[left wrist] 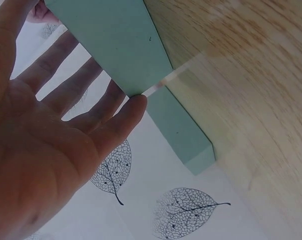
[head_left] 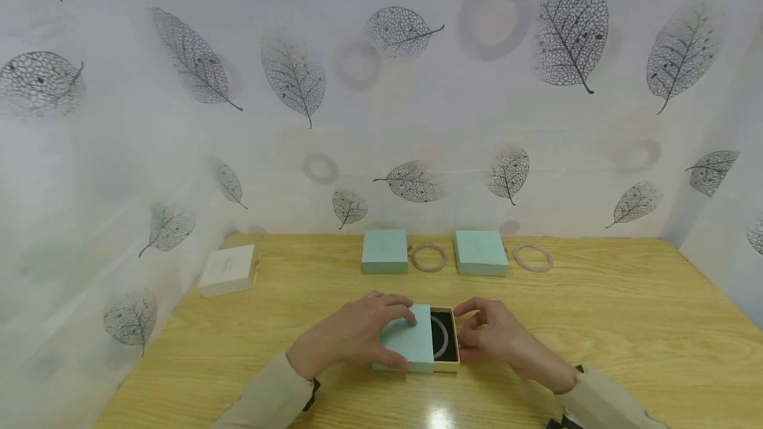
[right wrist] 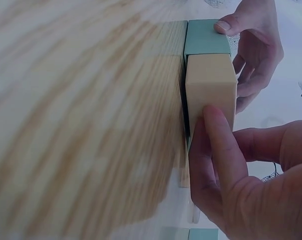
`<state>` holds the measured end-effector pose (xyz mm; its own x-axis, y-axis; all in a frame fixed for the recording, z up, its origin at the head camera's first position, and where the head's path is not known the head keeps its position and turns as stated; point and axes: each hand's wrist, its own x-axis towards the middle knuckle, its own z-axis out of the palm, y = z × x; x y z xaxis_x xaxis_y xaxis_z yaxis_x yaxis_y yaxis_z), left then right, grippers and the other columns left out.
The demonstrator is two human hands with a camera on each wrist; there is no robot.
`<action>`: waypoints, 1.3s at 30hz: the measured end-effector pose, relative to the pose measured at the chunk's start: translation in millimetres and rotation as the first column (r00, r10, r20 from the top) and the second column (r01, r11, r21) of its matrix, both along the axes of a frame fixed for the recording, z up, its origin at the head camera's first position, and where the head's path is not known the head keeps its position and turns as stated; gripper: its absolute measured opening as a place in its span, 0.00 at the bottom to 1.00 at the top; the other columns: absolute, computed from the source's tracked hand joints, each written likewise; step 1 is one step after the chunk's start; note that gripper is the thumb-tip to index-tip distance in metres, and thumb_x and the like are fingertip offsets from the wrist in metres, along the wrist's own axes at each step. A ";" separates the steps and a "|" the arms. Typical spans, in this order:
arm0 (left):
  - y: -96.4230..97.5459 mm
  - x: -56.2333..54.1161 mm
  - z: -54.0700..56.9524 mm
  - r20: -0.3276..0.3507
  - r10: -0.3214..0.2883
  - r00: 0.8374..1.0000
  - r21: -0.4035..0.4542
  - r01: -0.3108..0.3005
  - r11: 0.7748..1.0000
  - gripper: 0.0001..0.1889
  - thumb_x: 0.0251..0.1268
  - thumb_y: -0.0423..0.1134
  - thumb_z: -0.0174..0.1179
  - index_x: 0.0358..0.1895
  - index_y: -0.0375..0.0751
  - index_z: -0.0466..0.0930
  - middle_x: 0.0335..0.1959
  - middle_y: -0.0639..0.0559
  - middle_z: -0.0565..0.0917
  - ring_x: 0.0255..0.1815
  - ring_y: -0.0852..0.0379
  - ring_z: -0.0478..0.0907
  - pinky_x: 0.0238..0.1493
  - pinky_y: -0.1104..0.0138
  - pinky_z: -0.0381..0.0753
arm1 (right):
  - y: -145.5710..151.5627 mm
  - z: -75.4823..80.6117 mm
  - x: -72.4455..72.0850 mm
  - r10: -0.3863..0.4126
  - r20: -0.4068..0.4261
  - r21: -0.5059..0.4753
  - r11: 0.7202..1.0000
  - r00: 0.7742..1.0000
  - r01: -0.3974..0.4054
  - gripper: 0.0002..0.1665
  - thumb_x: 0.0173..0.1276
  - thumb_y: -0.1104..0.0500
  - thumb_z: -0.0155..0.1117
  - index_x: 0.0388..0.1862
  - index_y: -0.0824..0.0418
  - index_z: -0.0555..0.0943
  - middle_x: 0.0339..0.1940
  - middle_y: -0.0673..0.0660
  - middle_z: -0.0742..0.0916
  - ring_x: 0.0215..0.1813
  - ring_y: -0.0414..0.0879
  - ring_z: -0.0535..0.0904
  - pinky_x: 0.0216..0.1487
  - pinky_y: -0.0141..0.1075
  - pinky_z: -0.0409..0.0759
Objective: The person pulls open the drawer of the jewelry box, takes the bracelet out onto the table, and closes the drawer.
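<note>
A pale teal jewellery box [head_left: 420,343] lies on the table with its cream-edged drawer [head_left: 447,367] partly out to the right. Inside the drawer's black lining sits a greyish bangle [head_left: 446,337], partly hidden under the teal sleeve. My left hand [head_left: 363,333] grips the sleeve, thumb along the front edge and fingers over the top and back. At the drawer's right end, my right hand [head_left: 497,339] holds it with thumb and fingertips. In the right wrist view the thumb [right wrist: 216,117] lies against the cream end face.
Behind the hands stand two more teal boxes [head_left: 384,251], [head_left: 481,253], each with a bangle [head_left: 429,269], [head_left: 533,270] to its right. A white box [head_left: 228,270] sits at the back left. A leaf-patterned curtain [head_left: 381,118] borders the wooden table [head_left: 626,323].
</note>
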<state>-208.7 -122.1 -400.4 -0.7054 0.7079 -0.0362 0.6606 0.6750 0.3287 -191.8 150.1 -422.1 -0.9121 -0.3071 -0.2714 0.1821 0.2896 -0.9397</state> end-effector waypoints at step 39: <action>0.7 3.3 2.4 0.021 0.022 1.000 -0.021 -0.022 1.000 0.30 0.57 0.63 0.72 0.61 0.58 0.80 0.75 0.57 0.73 0.72 0.50 0.72 0.70 0.56 0.76 | 11.2 0.8 0.3 0.014 0.005 -0.008 1.000 1.000 -0.014 0.24 0.69 0.76 0.57 0.64 0.78 0.69 0.37 0.62 0.81 0.37 0.47 0.84 0.43 0.42 0.90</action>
<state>-205.3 -121.4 -397.9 -0.7197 0.6911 -0.0658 0.6385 0.6962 0.3279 -191.4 161.3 -421.3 -0.9063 -0.3224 -0.2734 0.1826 0.2849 -0.9410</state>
